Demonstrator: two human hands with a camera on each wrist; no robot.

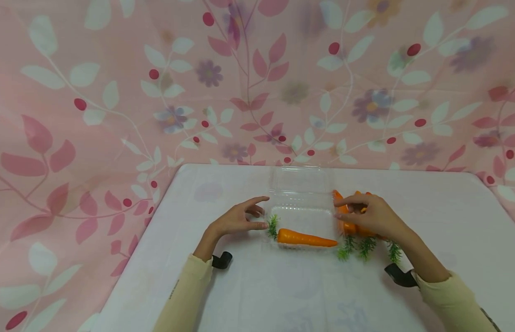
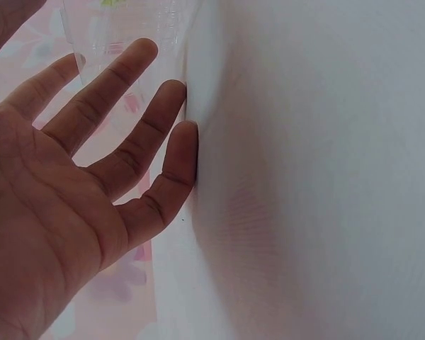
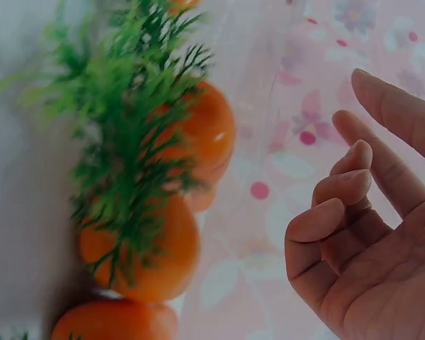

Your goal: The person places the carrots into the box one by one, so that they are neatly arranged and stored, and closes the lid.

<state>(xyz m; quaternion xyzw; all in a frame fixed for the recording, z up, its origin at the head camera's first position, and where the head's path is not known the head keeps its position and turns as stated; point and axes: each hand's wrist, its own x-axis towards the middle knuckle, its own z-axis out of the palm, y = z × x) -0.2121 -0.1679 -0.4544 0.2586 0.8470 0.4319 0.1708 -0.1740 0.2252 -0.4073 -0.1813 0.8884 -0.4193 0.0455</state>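
A clear plastic clamshell box (image 1: 311, 217) lies with its lid (image 1: 300, 179) folded back on the white-covered table. One orange carrot (image 1: 304, 238) lies along the box's near side, its green top (image 1: 273, 226) at the left end. My left hand (image 1: 235, 217) is beside the box's left edge, fingers spread and holding nothing; whether the fingertips touch the plastic cannot be told. Over the several carrots (image 3: 145, 244) to the right of the box, my right hand (image 1: 375, 216) has its thumb and index finger extended, other fingers loosely bent, nothing between them.
Green carrot tops (image 1: 367, 248) point toward the near side of the table, right of the box. Black wrist mounts (image 1: 400, 275) stick out below both wrists. A pink floral cloth (image 1: 257, 83) hangs behind the white table (image 1: 282, 295).
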